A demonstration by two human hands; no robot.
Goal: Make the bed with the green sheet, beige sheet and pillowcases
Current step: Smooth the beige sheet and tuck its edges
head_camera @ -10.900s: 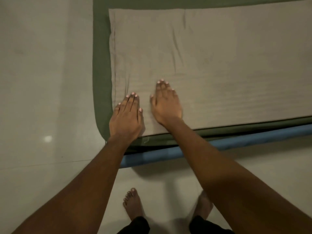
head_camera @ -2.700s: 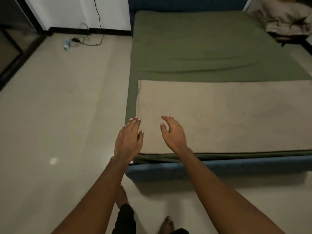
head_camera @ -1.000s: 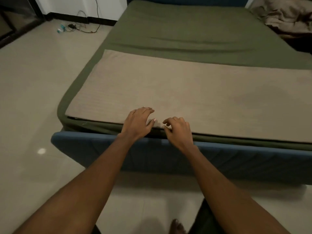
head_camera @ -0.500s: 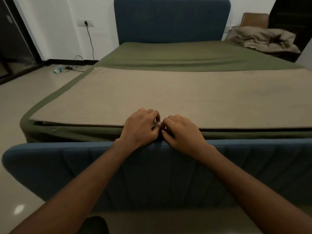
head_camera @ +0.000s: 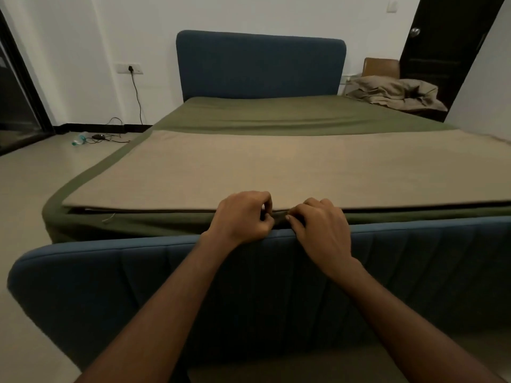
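Head view, forearms: two bare forearms reach forward from the bottom edge and meet at the middle of the bed's foot.
Footboard: a dark blue padded fabric footboard (head_camera: pixel 110 286) with vertical stitched channels spans the foreground; both wrists cross its top edge.
Left hand: the left hand (head_camera: pixel 243 217) is curled tight, knuckles up, thumb and fingers pinching a small raised fold of green cloth just beyond the footboard.
Right hand: the right hand (head_camera: pixel 320 225) sits just beside the left, fingers bent under, fingertips nipping the same fold from the other side.
Green sheet: the olive green sheet (head_camera: pixel 262 114) covers the whole mattress; its near edge hangs down between mattress and footboard, bunched at the left corner.
Beige sheet: a flat, folded beige sheet (head_camera: pixel 276 167) lies on the green sheet across the foot half of the bed, its near edge just behind both hands.
Headboard: a plain blue upholstered headboard (head_camera: pixel 260 64) stands against the white wall.
Left of bed: a pale tiled floor (head_camera: pixel 27 175), a clear plastic bottle (head_camera: pixel 78 139) lying on it, and a black cable hanging from a white wall socket (head_camera: pixel 130 68).
Right of bed: a crumpled heap of beige cloth (head_camera: pixel 395 92) rests in front of a brown chair back (head_camera: pixel 381 67), beside a dark door (head_camera: pixel 442 51); whether the heap is pillowcases cannot be told.
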